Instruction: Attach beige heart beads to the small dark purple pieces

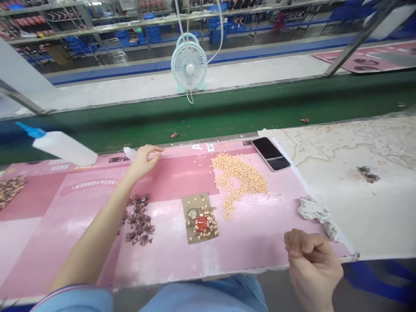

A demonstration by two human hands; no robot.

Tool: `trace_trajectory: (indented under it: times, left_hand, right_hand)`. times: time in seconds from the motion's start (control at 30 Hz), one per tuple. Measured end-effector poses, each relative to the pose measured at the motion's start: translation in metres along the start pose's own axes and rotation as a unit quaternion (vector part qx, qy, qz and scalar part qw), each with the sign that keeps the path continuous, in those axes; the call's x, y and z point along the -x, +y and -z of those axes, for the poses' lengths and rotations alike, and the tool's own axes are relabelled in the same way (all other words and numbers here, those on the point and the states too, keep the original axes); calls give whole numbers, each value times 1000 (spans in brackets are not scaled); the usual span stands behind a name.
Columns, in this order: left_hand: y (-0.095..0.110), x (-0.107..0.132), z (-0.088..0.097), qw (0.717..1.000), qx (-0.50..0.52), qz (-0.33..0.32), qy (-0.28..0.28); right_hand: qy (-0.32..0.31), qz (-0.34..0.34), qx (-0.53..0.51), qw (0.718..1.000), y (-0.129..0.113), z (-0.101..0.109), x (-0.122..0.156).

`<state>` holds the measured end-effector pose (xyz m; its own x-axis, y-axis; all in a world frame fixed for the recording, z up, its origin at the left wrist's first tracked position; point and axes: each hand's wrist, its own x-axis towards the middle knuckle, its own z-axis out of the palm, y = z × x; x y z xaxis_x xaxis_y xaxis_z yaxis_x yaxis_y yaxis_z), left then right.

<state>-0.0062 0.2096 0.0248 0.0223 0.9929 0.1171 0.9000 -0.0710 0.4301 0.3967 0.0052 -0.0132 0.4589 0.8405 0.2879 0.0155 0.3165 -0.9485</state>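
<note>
My left hand (143, 162) reaches over the far edge of the pink printed mat (74, 242), fingers apart, close to a small white bottle tip (129, 152). Behind it lies a white squeeze bottle (63, 147) with a blue nozzle. My right hand (312, 264) is curled shut near the mat's front edge, next to a crumpled cloth (316, 216). Between my hands are dark beaded pieces (138, 219), a cardboard square (199, 229) holding a red disc (201, 223), and a heap of beige pieces (238, 180). A black phone (271, 154) lies beyond.
A green conveyor belt (208, 108) runs behind the mat, with a few scraps on it. A stained white board (354, 173) lies to the right. Another dark pile (9, 190) sits at far left. Beyond stand a pale blue fan (189, 65) and shelves with blue bins (152, 34).
</note>
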Motion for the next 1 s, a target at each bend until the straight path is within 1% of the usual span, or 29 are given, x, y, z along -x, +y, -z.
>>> trace_trajectory:
  times: [0.1,0.13,0.2,0.27,0.33,0.43,0.5,0.57,0.7,0.83,0.9,1.0]
  left_hand:
    - [-13,71,28,1000,4,-12,-11]
    - [-17,93,34,1000,4,-12,-10]
    - [-25,130,39,1000,4,-10,-10]
    - [-31,156,39,1000,2,-8,-13]
    - [-35,171,35,1000,-2,-7,-16]
    - [-35,176,25,999,-7,-20,-26]
    - [-33,171,17,998,-11,-41,-35]
    - [-33,163,8,997,-17,-63,-42]
    - [-39,144,-4,994,-37,-93,-51]
    - [-44,132,-5,991,-62,-107,-57]
    - [-41,130,-4,989,-74,-108,-65]
    - [-33,129,-3,985,-103,-89,-101]
  right_hand:
    - [-47,-3,-13,999,-2,-16,13]
    - [-57,-5,-17,998,-3,-20,19]
    - [-76,-8,-20,997,-4,-28,29]
    - [-90,-8,-19,996,-5,-33,37]
    - [-93,-6,-13,996,-4,-35,40]
    - [-75,7,21,997,4,-32,37]
    - [-63,20,65,996,12,-27,29]
    - [-66,32,125,989,21,-21,19]
    - [-119,30,254,959,40,-16,-2]
    - [-148,14,344,927,52,-19,-17]
    - [-161,8,373,914,54,-22,-23]
    - [-189,7,401,897,53,-27,-33]
